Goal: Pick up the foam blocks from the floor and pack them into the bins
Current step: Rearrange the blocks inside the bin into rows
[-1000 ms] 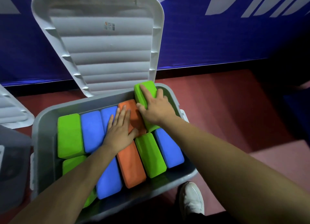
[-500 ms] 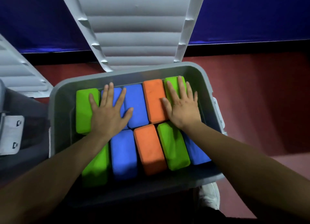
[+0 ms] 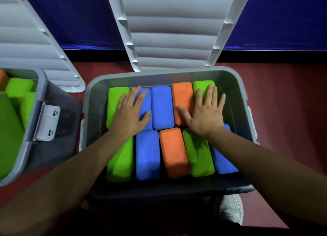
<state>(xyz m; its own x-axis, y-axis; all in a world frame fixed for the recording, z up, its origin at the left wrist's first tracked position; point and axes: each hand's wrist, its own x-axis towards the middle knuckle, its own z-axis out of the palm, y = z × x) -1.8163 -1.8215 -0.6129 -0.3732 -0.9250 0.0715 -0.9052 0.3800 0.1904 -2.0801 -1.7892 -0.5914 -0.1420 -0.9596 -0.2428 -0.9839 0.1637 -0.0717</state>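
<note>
Bin stuff first, biggest to smallest: the grey bin [image 3: 235,87] fills the middle of the view with its white ribbed lid [image 3: 177,32] flipped up at 12 o'clock. A second bin [image 3: 35,147] sits just beside it at 9 o'clock, also open and holding green and orange foam. The foam blocks [image 3: 161,108] are all inside the grey bin, ten showing, packed side by side in two rows of five. I can't spot any left on the red floor [image 3: 283,103] from here. Both hands are spread flat, palms down, pressing on the far row. The left hand [image 3: 130,115] covers a green and a blue block at about 10 o'clock. The right hand [image 3: 206,115] lies across the orange one and the green block [image 3: 203,87] at 1 o'clock. What matters for the next move: the blocks lie straight under the palms with their long sides running 12 to 6, away from the person. That corner green block looks like it sits a touch higher than its neighbours, and the right hand is the one already on it. So my guess is a push straight down seats the layer before the lid closes. As for brands or labels, there's nothing readable anywhere, and the white latch [image 3: 46,122] on the second bin is blank too.
</note>
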